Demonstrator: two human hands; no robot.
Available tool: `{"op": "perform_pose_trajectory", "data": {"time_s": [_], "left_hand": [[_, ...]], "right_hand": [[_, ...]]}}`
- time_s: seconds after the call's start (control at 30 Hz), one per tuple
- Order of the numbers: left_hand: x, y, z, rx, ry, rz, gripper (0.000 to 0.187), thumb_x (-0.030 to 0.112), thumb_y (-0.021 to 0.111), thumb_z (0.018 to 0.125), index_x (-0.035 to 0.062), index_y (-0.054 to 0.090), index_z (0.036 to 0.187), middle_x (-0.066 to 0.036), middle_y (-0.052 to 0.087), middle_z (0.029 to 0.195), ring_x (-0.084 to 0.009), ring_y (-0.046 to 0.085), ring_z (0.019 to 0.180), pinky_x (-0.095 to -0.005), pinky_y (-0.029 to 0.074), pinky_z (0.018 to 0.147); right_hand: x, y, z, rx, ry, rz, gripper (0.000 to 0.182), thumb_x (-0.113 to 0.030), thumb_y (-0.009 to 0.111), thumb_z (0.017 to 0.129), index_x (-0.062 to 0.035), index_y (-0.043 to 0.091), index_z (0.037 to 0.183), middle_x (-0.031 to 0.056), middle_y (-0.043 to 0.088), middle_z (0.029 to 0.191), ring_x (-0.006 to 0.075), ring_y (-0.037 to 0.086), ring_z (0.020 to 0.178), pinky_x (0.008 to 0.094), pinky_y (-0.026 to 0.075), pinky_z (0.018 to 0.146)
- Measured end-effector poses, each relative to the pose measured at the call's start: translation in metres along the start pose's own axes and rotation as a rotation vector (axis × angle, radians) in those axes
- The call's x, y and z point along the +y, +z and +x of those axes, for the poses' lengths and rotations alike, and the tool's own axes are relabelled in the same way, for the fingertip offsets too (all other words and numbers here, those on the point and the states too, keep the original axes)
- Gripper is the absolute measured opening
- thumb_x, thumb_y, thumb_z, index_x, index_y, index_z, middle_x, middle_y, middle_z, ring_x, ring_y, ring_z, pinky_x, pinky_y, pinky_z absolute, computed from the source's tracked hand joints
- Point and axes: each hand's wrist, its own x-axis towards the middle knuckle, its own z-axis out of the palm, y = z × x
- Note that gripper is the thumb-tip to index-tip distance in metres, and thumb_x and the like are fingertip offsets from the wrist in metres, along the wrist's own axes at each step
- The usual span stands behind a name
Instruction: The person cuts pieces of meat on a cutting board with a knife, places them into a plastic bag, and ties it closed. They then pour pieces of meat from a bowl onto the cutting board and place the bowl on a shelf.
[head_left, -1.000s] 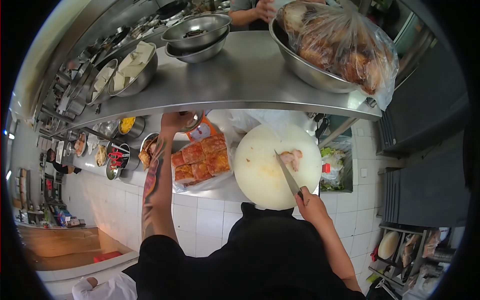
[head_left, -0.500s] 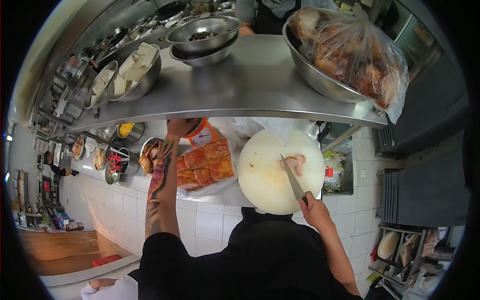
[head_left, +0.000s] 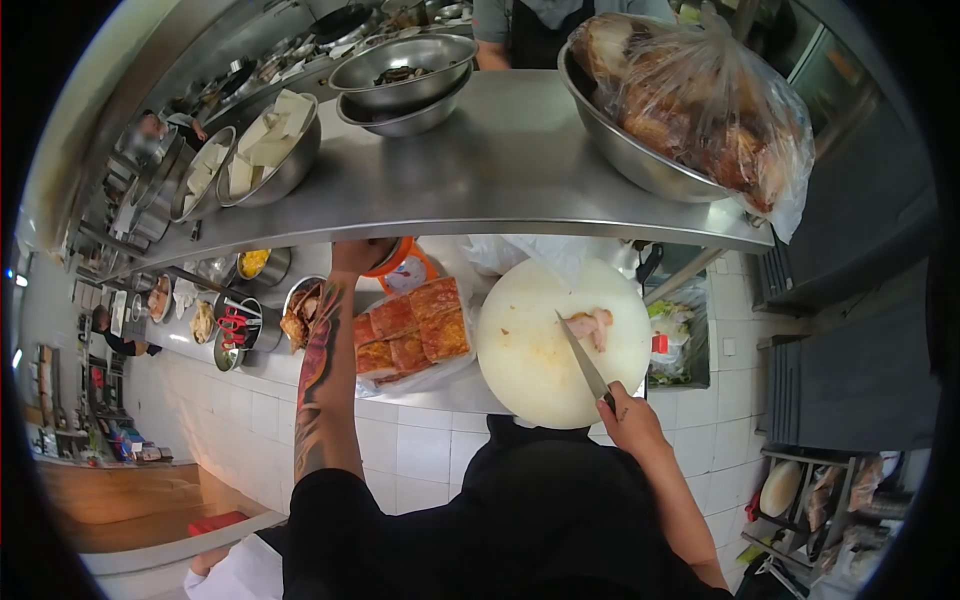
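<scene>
My right hand (head_left: 630, 415) is closed around the handle of a kitchen knife (head_left: 585, 358). The blade lies over the round white cutting board (head_left: 520, 370), its tip beside a small piece of pale meat (head_left: 598, 328). My left hand (head_left: 360, 255) reaches under the shelf edge to the top of an orange kitchen scale (head_left: 412, 270) with a dial. Its fingers are hidden there, so I cannot see whether they hold anything. Between the scale and the board sit slabs of roasted meat with browned skin (head_left: 415, 325), on a plastic bag.
Above the work surface runs a steel shelf (head_left: 500, 170) with bowls of white blocks (head_left: 265, 150) and a bowl holding bagged roast meat (head_left: 690, 110). Red-handled scissors (head_left: 235, 325) rest in a container at left. A person (head_left: 545, 35) stands behind the shelf.
Both hands stay nearly where they were, the knife still over the board. The view has shifted slightly. At lower left, a person in white has moved a little to the right.
</scene>
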Motion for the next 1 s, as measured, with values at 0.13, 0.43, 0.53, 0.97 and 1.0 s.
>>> {"op": "perform_pose_trajectory", "data": {"time_s": [0.13, 0.43, 0.53, 0.97, 1.0], "left_hand": [[0.016, -0.013, -0.029, 0.049, -0.012, -0.814, 0.044, 0.026, 0.074, 0.102, 0.0014, 0.065, 0.136, -0.009, 0.074, 0.118, -0.0212, 0.071, 0.107, -0.0362, 0.056, 0.091], [0.226, 0.102, -0.179, -0.430, -0.342, -1.429, 0.057, 0.016, 0.066, 0.104, 0.0036, 0.047, 0.156, -0.013, 0.059, 0.143, -0.0219, 0.059, 0.132, -0.0384, 0.050, 0.112], [0.261, 0.108, -0.190, -0.400, -0.470, -1.637, 0.053, 0.017, 0.064, 0.106, 0.0041, 0.047, 0.154, -0.012, 0.058, 0.144, -0.0216, 0.059, 0.132, -0.0363, 0.051, 0.109], [0.261, 0.129, -0.206, -0.263, -0.216, -0.824, 0.054, 0.027, 0.071, 0.103, -0.0017, 0.053, 0.145, -0.019, 0.057, 0.142, -0.0273, 0.058, 0.129, -0.0434, 0.052, 0.104], [0.255, 0.132, -0.209, -0.158, -0.101, -0.534, 0.056, 0.029, 0.073, 0.102, -0.0033, 0.054, 0.143, -0.022, 0.056, 0.141, -0.0310, 0.056, 0.130, -0.0451, 0.049, 0.107]], "right_hand": [[0.004, 0.000, -0.002, 0.004, -0.022, 0.052, 0.032, -0.031, 0.064, 0.105, -0.0057, 0.057, 0.124, 0.0254, 0.074, 0.085, 0.0492, 0.073, 0.083, 0.0588, 0.057, 0.076], [0.000, -0.010, -0.005, 0.023, -0.077, 0.165, 0.036, -0.025, 0.063, 0.104, -0.0055, 0.055, 0.133, 0.0253, 0.074, 0.086, 0.0497, 0.072, 0.083, 0.0589, 0.056, 0.076], [0.004, -0.003, -0.013, 0.040, -0.099, 0.167, 0.039, -0.023, 0.060, 0.106, -0.0045, 0.052, 0.140, 0.0252, 0.075, 0.088, 0.0494, 0.072, 0.083, 0.0593, 0.056, 0.077], [-0.009, -0.017, -0.031, 0.139, -0.180, 0.143, 0.036, -0.020, 0.060, 0.106, 0.0021, 0.055, 0.135, 0.0222, 0.074, 0.078, 0.0465, 0.072, 0.072, 0.0559, 0.058, 0.068], [-0.014, -0.022, -0.035, 0.151, -0.204, 0.141, 0.033, -0.019, 0.060, 0.106, 0.0029, 0.056, 0.131, 0.0211, 0.073, 0.075, 0.0452, 0.072, 0.069, 0.0549, 0.058, 0.066]]}}
